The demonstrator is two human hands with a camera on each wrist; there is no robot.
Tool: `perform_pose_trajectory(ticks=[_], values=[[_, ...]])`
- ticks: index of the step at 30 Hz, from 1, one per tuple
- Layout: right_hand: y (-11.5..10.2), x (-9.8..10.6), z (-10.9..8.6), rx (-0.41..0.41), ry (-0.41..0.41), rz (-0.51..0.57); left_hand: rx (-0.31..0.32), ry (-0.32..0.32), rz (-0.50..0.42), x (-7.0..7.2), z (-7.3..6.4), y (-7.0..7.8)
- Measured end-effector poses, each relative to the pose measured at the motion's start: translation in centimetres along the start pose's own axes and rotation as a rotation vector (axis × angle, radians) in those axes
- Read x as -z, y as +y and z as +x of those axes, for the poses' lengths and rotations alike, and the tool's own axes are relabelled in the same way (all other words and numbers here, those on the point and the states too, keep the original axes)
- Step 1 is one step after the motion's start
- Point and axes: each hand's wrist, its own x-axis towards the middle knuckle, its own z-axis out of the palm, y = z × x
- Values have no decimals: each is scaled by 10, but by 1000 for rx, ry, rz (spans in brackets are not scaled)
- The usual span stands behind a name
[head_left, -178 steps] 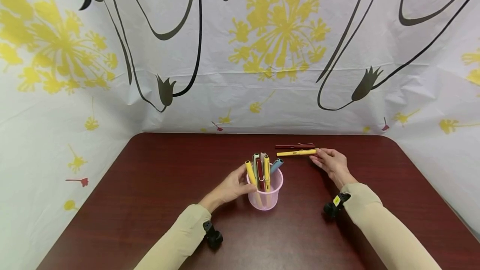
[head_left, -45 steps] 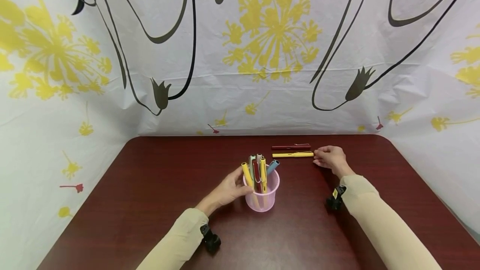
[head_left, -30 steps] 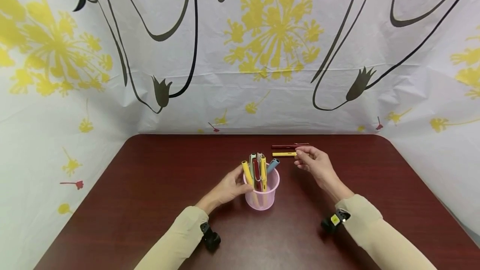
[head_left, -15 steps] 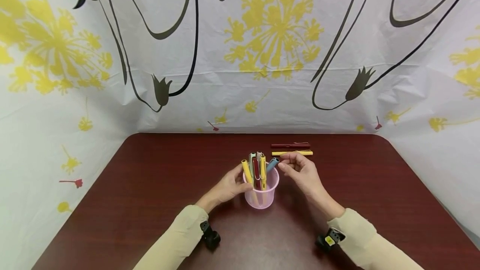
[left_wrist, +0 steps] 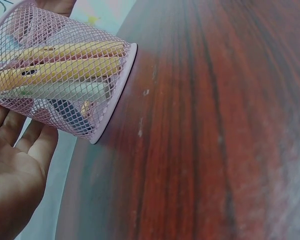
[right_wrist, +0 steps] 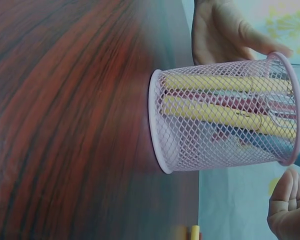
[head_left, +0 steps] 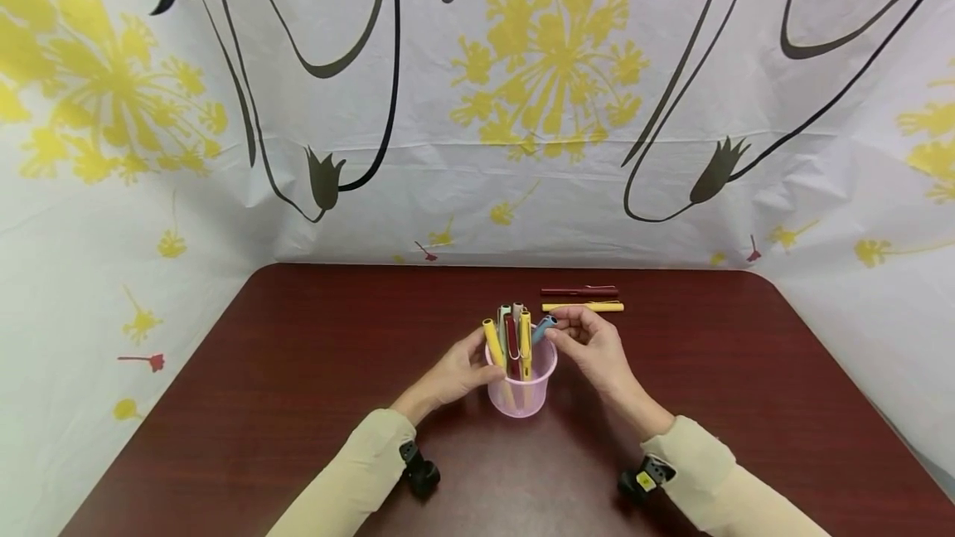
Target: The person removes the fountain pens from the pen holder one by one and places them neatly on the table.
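R hand off yellow pen, now pinching blue pen; L hand gripping cup.

We see a dark reddish-brown, wood-grained table with rounded far corners and a soft sheen. On it we find a pink mesh cup standing upright and, nearer the far edge, a dark red pen lying just behind a yellow pen, roughly parallel.

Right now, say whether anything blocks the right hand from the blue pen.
Nothing visible: the right hand is at the blue pen (contact unclear), which leans toward it from the pink cup; its other pens stand farther left.
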Motion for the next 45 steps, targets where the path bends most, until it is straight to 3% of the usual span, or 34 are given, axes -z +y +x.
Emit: perform_pose_trajectory(ticks=[13,32,45], values=[[-1,-7,1,0,82,-14,14,10,12,0,-1,0],[-2,-8,2,-8,104,-17,2,2,30,0,-1,2],[-11,0,5,29,108,28,-1,1,13,0,-1,0]])
